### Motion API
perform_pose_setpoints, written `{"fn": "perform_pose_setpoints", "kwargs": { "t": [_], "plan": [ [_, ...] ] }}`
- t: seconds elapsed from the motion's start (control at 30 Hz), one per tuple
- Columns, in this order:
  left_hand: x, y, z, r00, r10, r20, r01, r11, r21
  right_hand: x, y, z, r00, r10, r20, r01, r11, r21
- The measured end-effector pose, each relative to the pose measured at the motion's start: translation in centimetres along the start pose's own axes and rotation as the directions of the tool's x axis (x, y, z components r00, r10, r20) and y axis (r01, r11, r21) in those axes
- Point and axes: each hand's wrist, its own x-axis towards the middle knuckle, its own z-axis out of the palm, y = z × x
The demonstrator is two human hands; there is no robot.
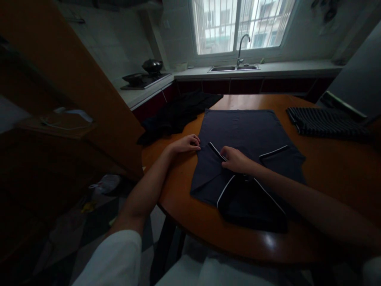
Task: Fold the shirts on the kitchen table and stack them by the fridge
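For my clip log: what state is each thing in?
shirt: spread flat, both sleeves folded inward.
left hand: fingers curled at the shirt edge.
right hand: closed on a sleeve cuff.
black garment: crumpled heap.
striped garment: folded flat.

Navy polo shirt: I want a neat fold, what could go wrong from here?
The collar lies at the near edge of the table; it could slide off.
The right hand alone has a grip on the folded-in sleeve; it may flop open.
The left hand at the side edge could drag the polo shirt askew.
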Motion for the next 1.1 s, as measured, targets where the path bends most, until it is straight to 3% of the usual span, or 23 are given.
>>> {"fn": "perform_pose_setpoints", "kwargs": {
  "t": [0.17,0.4,0.63,0.7,0.8,0.87,0.97,1.03,1.1],
  "plan": [
    [0.1,-0.4,0.1,1.000,-0.013,-0.017,0.013,1.000,-0.002,0.0,-0.2,-1.5,0.993,-0.054,-0.103,0.066,0.992,0.109],
    [0.1,0.3,0.3,0.999,-0.018,-0.027,0.018,1.000,0.010,-0.1,0.8,-0.8,0.999,-0.022,0.030,0.025,0.993,-0.113],
    [0.3,0.8,0.5,0.998,-0.048,-0.051,0.053,0.994,0.099,-0.1,0.6,-1.2,1.000,-0.001,-0.017,-0.003,0.981,-0.195],
    [0.3,2.2,0.7,0.989,-0.074,-0.125,0.095,0.981,0.171,-0.1,0.6,-1.0,1.000,0.022,0.011,-0.019,0.976,-0.219],
    [-0.7,6.6,1.2,0.967,-0.012,-0.253,0.082,0.959,0.270,-0.1,0.8,-0.6,0.999,0.032,0.018,-0.026,0.972,-0.235],
    [-2.7,10.4,2.1,0.975,0.041,-0.219,0.027,0.954,0.298,0.0,0.9,-0.4,1.000,0.019,0.018,-0.015,0.975,-0.220],
    [-7.3,15.3,4.3,0.998,-0.001,-0.064,0.020,0.955,0.296,0.2,1.2,-0.5,0.999,0.005,0.031,0.001,0.981,-0.192],
    [-10.4,17.0,6.3,0.995,-0.091,-0.043,0.099,0.951,0.292,0.2,1.3,-0.7,1.000,-0.004,0.029,0.009,0.985,-0.173],
    [-12.7,17.5,8.2,0.978,-0.175,-0.117,0.201,0.941,0.273,0.3,1.3,-1.0,0.999,-0.015,0.031,0.019,0.989,-0.148]
  ]
}}
